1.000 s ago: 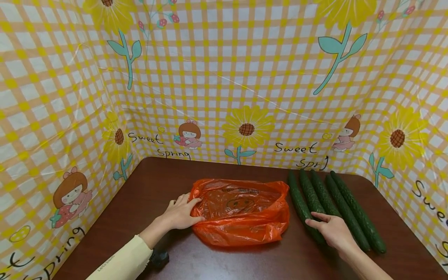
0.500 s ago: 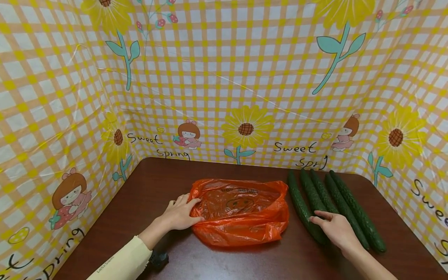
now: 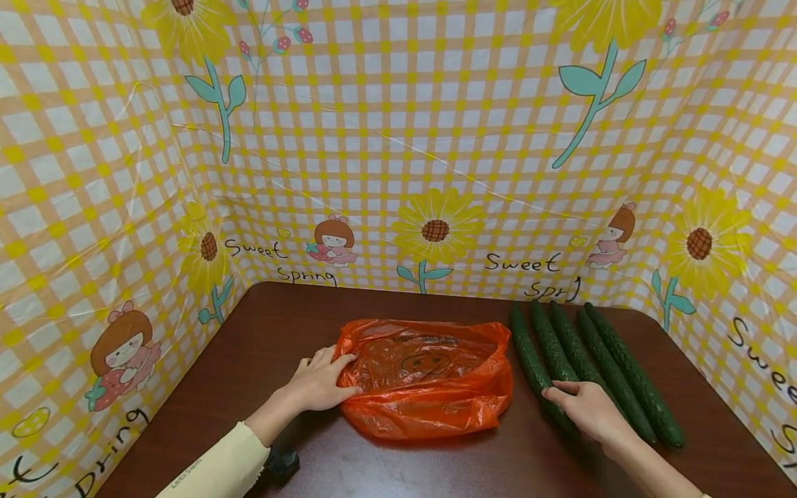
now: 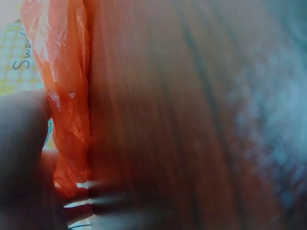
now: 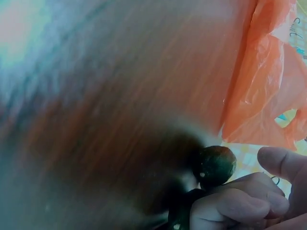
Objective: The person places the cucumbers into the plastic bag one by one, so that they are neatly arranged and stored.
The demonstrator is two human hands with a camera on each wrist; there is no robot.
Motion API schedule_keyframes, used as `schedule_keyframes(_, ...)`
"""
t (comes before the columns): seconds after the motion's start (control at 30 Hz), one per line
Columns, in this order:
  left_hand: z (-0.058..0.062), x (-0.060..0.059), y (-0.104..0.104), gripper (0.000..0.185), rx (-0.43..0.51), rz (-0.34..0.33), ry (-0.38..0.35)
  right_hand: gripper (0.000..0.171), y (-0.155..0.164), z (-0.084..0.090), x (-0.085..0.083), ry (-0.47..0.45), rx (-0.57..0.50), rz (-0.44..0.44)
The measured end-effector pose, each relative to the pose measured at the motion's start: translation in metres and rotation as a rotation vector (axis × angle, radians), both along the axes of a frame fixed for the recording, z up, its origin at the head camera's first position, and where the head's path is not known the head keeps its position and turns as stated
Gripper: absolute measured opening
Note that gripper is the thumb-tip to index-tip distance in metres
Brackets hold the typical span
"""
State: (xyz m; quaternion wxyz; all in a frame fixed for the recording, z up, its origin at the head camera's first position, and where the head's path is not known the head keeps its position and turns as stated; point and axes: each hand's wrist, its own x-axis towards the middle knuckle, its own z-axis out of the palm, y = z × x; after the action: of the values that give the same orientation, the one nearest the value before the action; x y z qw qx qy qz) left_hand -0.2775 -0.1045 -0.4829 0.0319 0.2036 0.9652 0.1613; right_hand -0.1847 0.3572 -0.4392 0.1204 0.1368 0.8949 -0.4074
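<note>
An orange plastic bag (image 3: pixel 426 377) lies flat and crumpled in the middle of the brown table (image 3: pixel 280 325). My left hand (image 3: pixel 324 380) rests on the bag's left edge with its fingers fairly straight; the left wrist view shows the bag (image 4: pixel 67 86) right by the palm. Several long dark green cucumbers (image 3: pixel 598 360) lie side by side to the right of the bag. My right hand (image 3: pixel 582 409) is on their near ends. In the right wrist view its fingers (image 5: pixel 230 206) curl round the leftmost cucumber's (image 3: pixel 526 353) end (image 5: pixel 214 165).
A yellow checked sheet with sunflowers (image 3: pixel 436 228) walls the table at the back, left and right. Bare tabletop lies behind the bag and in front of it. A small dark object (image 3: pixel 283 463) sits under my left sleeve.
My right hand has shifted slightly left over the cucumbers' near ends and its fingers have curled round the leftmost one. The left hand and the bag have not moved.
</note>
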Motion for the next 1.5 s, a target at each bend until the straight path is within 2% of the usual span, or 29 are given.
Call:
schedule_keyframes(0.2,-0.001,-0.001,-0.001,0.068,0.001,-0.004,0.013,0.074,0.005,0.002,-0.004,0.059,0.212,0.1)
schedule_keyframes(0.43,0.005,0.002,0.0,0.068,-0.015,-0.01,-0.006,0.08,0.009,-0.002,-0.005,0.069,0.289,0.118)
schedule_keyframes(0.63,0.003,0.001,-0.001,0.069,-0.02,-0.009,-0.012,0.086,0.008,-0.006,-0.003,0.009,0.183,0.093)
schedule_keyframes(0.77,-0.002,0.0,-0.001,0.068,-0.018,-0.006,0.018,0.085,0.007,-0.009,-0.002,-0.023,0.059,0.027)
schedule_keyframes(0.9,-0.001,0.0,-0.001,0.069,-0.013,-0.006,0.01,0.09,0.007,-0.01,-0.001,-0.061,-0.036,-0.02)
schedule_keyframes(1.13,0.008,0.004,0.001,0.068,-0.029,-0.004,0.001,0.088,0.006,-0.012,-0.001,-0.023,-0.064,-0.045)
schedule_keyframes(1.5,0.011,0.005,0.002,0.07,-0.036,-0.003,0.002,0.097,0.007,-0.019,-0.004,-0.027,-0.081,-0.085)
